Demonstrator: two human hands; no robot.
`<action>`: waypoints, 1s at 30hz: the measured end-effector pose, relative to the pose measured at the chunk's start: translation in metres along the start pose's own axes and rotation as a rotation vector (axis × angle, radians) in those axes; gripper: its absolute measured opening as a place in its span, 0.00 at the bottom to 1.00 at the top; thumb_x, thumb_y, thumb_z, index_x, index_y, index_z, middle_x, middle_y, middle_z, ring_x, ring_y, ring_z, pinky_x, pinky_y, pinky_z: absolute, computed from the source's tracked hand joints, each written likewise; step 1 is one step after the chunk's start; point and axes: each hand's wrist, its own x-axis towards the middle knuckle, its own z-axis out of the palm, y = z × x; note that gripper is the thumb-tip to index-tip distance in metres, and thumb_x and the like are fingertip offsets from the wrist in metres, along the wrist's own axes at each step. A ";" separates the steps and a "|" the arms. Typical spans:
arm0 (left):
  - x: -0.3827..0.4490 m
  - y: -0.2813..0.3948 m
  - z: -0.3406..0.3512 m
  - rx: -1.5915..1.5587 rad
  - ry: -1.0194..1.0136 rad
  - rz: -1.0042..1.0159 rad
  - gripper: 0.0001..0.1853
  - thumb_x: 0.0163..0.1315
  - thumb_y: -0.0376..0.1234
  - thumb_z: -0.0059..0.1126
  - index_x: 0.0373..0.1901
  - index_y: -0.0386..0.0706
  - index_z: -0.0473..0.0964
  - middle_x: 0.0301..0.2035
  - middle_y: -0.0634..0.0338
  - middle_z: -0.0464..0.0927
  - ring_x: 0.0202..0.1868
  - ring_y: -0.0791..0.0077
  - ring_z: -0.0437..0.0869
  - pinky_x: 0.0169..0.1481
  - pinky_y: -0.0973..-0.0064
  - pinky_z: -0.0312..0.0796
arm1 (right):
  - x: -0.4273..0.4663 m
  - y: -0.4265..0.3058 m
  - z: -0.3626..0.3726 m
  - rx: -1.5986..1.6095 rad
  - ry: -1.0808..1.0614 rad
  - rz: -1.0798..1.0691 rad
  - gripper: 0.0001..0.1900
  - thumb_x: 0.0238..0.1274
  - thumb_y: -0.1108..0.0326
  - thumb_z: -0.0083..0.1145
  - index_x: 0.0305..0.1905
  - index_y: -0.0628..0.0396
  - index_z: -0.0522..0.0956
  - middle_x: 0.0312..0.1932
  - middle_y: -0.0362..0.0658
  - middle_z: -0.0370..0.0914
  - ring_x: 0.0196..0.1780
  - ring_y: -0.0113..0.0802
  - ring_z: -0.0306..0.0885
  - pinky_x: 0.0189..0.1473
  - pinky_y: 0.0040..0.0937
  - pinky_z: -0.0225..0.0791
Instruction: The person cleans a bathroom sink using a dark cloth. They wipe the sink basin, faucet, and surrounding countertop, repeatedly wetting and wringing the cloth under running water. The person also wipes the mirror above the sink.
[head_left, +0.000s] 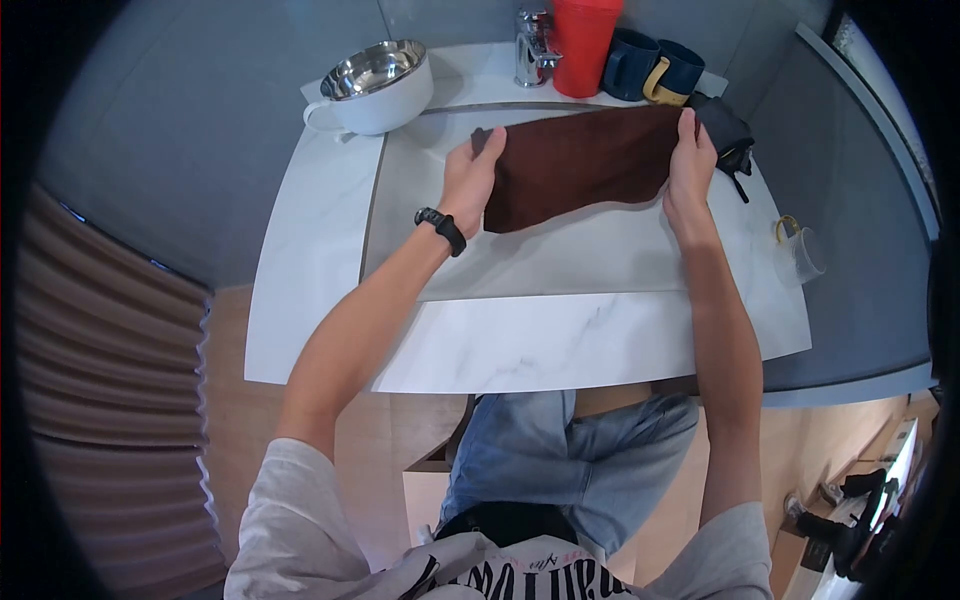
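A dark brown cloth hangs stretched between my two hands above a white rectangular sink. My left hand pinches its left end with the thumb on top; a black band is on that wrist. At the opposite end, my right hand grips the upper corner, thumb up. The cloth's lower edge sags freely over the basin. Behind it stands a chrome faucet, apart from the cloth.
On the marble-patterned counter, a white pot with a steel interior stands at back left. A red cup, two dark blue mugs and a black pouch line the back right. A clear cup sits near the right edge.
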 end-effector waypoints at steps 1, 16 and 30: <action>0.000 0.000 -0.001 0.017 0.020 0.053 0.24 0.73 0.49 0.47 0.47 0.35 0.76 0.44 0.61 0.79 0.44 0.77 0.75 0.51 0.76 0.66 | -0.003 -0.007 0.001 -0.092 -0.020 -0.117 0.20 0.73 0.56 0.50 0.50 0.66 0.76 0.46 0.46 0.76 0.48 0.34 0.70 0.56 0.31 0.61; 0.005 -0.004 -0.009 0.178 -0.025 -0.042 0.14 0.68 0.38 0.48 0.32 0.36 0.76 0.24 0.57 0.80 0.22 0.76 0.80 0.25 0.78 0.70 | 0.004 -0.054 -0.009 0.144 -0.081 0.246 0.18 0.74 0.56 0.44 0.55 0.58 0.74 0.51 0.48 0.78 0.51 0.37 0.76 0.59 0.33 0.66; 0.018 -0.029 -0.024 0.992 -0.268 0.033 0.19 0.63 0.45 0.52 0.41 0.38 0.79 0.37 0.52 0.84 0.40 0.60 0.85 0.47 0.66 0.75 | -0.027 0.043 -0.002 -1.282 -1.603 0.077 0.26 0.60 0.45 0.59 0.55 0.53 0.80 0.54 0.51 0.78 0.59 0.45 0.74 0.62 0.35 0.64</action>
